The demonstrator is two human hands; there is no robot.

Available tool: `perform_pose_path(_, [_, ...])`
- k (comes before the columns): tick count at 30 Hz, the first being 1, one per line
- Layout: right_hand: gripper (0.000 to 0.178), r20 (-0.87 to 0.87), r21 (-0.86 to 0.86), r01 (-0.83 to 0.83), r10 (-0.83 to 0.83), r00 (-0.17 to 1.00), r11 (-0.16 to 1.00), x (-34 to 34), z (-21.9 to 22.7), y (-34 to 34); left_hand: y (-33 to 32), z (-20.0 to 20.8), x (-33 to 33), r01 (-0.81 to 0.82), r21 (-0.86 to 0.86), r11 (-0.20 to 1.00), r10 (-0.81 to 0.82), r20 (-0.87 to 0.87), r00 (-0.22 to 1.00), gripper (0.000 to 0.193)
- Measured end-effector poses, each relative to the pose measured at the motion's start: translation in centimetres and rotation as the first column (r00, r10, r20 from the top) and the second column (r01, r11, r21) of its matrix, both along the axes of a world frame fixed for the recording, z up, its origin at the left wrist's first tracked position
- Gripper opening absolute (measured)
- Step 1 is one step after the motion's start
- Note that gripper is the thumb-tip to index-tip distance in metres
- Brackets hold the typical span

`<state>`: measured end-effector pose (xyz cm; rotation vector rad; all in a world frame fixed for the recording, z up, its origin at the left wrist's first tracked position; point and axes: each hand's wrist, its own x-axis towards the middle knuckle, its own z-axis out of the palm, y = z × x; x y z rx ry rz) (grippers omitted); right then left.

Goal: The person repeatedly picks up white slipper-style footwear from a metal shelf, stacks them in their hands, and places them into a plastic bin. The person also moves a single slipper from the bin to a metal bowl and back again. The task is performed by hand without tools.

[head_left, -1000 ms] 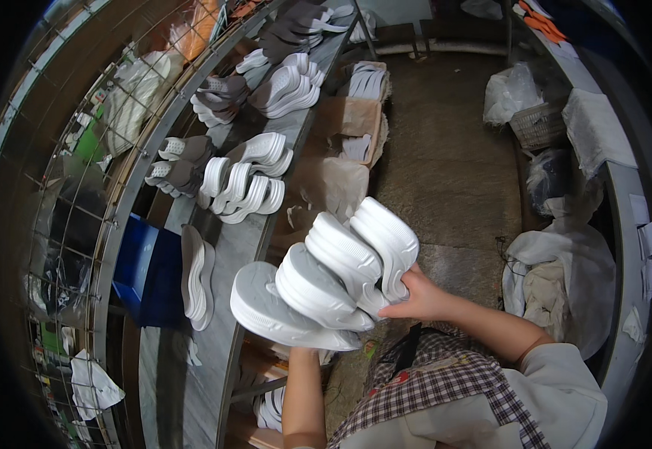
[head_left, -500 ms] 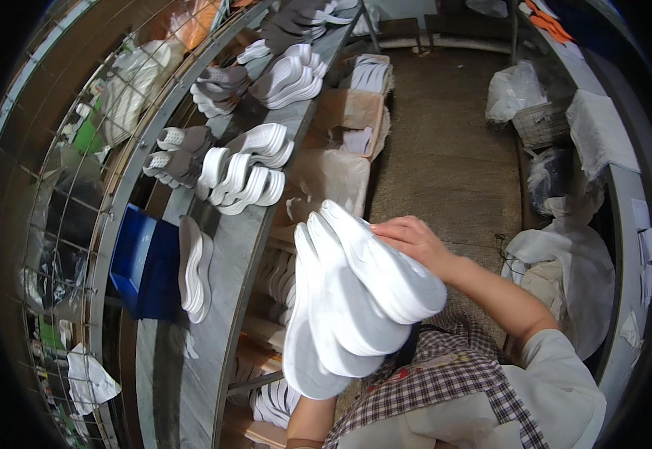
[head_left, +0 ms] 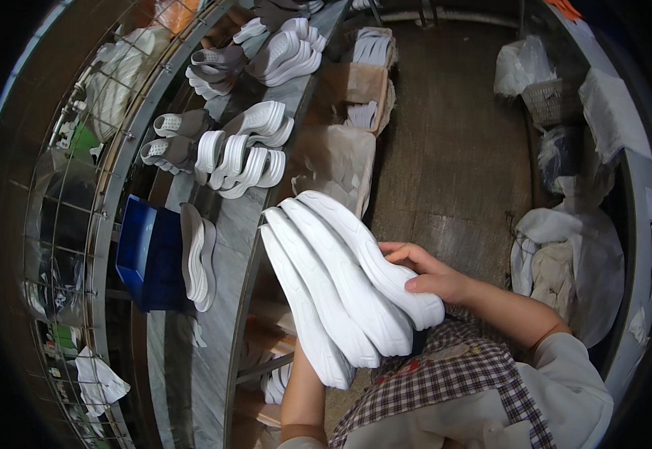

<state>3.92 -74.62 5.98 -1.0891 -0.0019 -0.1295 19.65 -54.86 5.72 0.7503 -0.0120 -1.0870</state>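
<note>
Several white shoe soles (head_left: 341,284) are held up in front of me as a tilted, fanned stack, their sculpted side walls toward me. My right hand (head_left: 432,275) is closed on the right-hand sole, thumb on its near face and fingers behind its edge. My left forearm (head_left: 303,393) rises from below and goes behind the stack at its lower left. The soles hide my left hand, so its fingers do not show.
To the left runs a grey bench (head_left: 217,359) with a blue bin (head_left: 142,262), a pair of soles (head_left: 200,258), white sole stacks (head_left: 244,165) and grey-topped shoes (head_left: 172,142). Lined crates (head_left: 333,161) stand beside it. White sacks (head_left: 577,247) lie along the right.
The stack has turned so the soles' side walls face me instead of their broad faces. My right hand has shifted slightly down, its thumb now on the near face of a sole.
</note>
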Motion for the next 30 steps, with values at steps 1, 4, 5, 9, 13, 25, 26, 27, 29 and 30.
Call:
perform_pose_path(1, [0.059, 0.013, -0.046, 0.013, -0.012, 1.000, 0.999, 0.0, 0.4, 0.4, -0.4, -0.1, -0.1, -0.001, -0.008, 1.000, 0.001, -0.003, 1.000, 0.071])
perform_pose_path(4, [0.056, 0.120, -0.243, 0.053, -0.024, 0.992, 0.969, 0.1, 1.6, 0.6, -1.2, -0.3, -0.6, 0.000, -0.017, 1.000, 0.000, -0.009, 1.000, 0.072])
perform_pose_path(5, [0.065, 0.033, 0.148, -0.006, 0.001, 0.999, 0.989, -0.2, 2.0, 0.7, -1.4, -0.4, -0.8, -0.004, -0.027, 1.000, 0.004, -0.008, 1.000, 0.072])
perform_pose_path(9, [0.086, 0.069, 0.714, -0.056, 0.010, 0.998, 0.698, -0.5, 2.2, -1.1, -1.7, -0.4, -1.0, -0.012, -0.066, 0.998, 0.010, -0.030, 1.000, 0.073])
perform_pose_path(13, [0.086, 0.035, 0.724, -0.039, 0.020, 0.999, 0.688, -1.0, 0.7, -1.5, -2.4, -0.4, -0.8, -0.003, -0.117, 0.993, -0.003, -0.049, 0.999, 0.073])
perform_pose_path(25, [0.088, 0.087, 0.902, -0.119, 0.095, 0.992, 0.415, 0.0, -4.7, 0.5, -0.4, 0.5, -1.7, 0.004, -0.451, 0.892, -0.065, -0.119, 0.991, 0.080])
perform_pose_path(26, [0.088, 0.078, 0.906, -0.108, 0.089, 0.993, 0.409, 0.0, -4.6, 0.4, -0.3, 0.5, -1.5, 0.004, -0.490, 0.872, -0.073, -0.121, 0.990, 0.085])
perform_pose_path(27, [0.088, 0.068, 0.906, -0.097, 0.084, 0.994, 0.412, -0.1, -4.5, 0.3, -0.2, 0.6, -1.5, 0.035, -0.535, 0.844, -0.108, -0.106, 0.989, 0.090])
perform_pose_path(29, [0.091, 0.026, 0.886, -0.060, 0.082, 0.996, 0.459, -0.3, -4.3, 0.1, -0.3, 0.9, -1.6, -0.035, -0.464, 0.885, -0.039, -0.148, 0.988, 0.086])
perform_pose_path(30, [0.092, 0.013, 0.827, -0.061, 0.090, 0.996, 0.559, -0.2, -4.3, 0.0, -0.2, 1.2, -1.8, -0.104, -0.281, 0.954, 0.078, -0.099, 0.992, 0.084])
